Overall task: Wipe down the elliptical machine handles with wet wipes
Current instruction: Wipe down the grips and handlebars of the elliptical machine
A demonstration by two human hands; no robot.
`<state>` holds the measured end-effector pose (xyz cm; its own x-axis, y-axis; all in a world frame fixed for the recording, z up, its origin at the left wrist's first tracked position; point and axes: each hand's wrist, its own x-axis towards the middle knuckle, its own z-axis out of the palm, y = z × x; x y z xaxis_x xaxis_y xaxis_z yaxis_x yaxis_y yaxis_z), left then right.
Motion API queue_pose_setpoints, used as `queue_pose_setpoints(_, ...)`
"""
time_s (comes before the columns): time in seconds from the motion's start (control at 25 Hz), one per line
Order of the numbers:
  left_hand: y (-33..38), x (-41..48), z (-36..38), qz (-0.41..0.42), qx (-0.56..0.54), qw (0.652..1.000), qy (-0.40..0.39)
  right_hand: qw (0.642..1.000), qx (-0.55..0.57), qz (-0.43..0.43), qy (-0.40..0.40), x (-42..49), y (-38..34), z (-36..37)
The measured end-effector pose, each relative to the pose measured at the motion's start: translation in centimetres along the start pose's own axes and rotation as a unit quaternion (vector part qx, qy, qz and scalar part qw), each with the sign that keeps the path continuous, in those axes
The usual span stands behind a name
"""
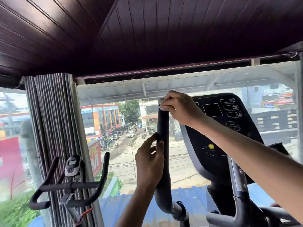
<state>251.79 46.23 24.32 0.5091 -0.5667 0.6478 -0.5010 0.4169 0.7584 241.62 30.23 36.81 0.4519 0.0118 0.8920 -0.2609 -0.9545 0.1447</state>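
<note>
1. The handle point(163, 123) is a long black bar. It stands almost straight up, in the middle of the view. Its grey top end points at the ceiling and leans a little to the left. Low down it bends to the right and joins the machine.
2. The right hand point(178, 107) is at the very top of the handle. Its fingers are curled tight and pinch a small white bit of wet wipe point(161, 107) against the bar. Most of the wipe is hidden under the fingers.
3. The left hand point(150, 163) holds the handle lower down, about halfway along. Its thumb lies on the near side of the bar and its fingers curl round from the left. One finger points up beside the bar.
4. A stretch of bare black handle shows between the two hands.
5. The black console point(221, 128) is just beside the handle on the right, so room is tight there.
6. On the left there is open air up to the window point(114, 128), which is on the far side.
7. An exercise bike point(70, 185) and a grey curtain point(52, 120) are further left, well apart from the handle
</note>
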Motion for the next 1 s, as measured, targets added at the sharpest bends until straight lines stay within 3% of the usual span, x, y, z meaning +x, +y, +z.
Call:
queue_pose_setpoints(0.08, -0.2, 0.2, -0.3, -0.003, 0.000, 1.000, -0.015, 1.000, -0.013, 0.019, 0.013, 0.9, -0.4, 0.2)
queue_pose_setpoints(0.24, -0.6, 0.9, -1.0, -0.025, -0.036, 0.998, -0.040, 0.989, -0.005, 0.017, -0.144, 2.9, -1.3, -1.3)
queue_pose_setpoints(0.4, -0.7, 0.9, -1.1, -0.026, -0.048, 0.997, -0.046, 0.988, -0.083, 0.021, -0.128, 4.4, -1.7, -0.7)
queue_pose_setpoints(0.56, -0.7, 0.9, -1.3, -0.021, -0.049, 0.997, -0.051, 0.966, -0.069, 0.051, -0.244, 5.1, -2.5, -1.3)
queue_pose_setpoints(0.64, -0.8, 0.9, -1.3, -0.019, -0.050, 0.997, -0.048, 0.972, -0.028, 0.064, -0.223, 4.8, -2.3, -1.9)
queue_pose_setpoints(0.72, -1.1, 0.9, -1.3, -0.015, -0.053, 0.997, -0.044, 0.987, -0.006, 0.059, -0.148, 3.8, -2.2, -1.8)
queue_pose_setpoints(0.88, -1.5, 0.7, -0.9, -0.017, -0.069, 0.997, -0.040, 0.972, 0.059, 0.043, -0.225, 2.2, -2.2, -2.2)
queue_pose_setpoints(1.0, -1.7, 0.7, -0.6, -0.042, -0.107, 0.993, -0.035, 0.988, 0.026, 0.054, -0.144, 2.3, -1.4, -1.8)
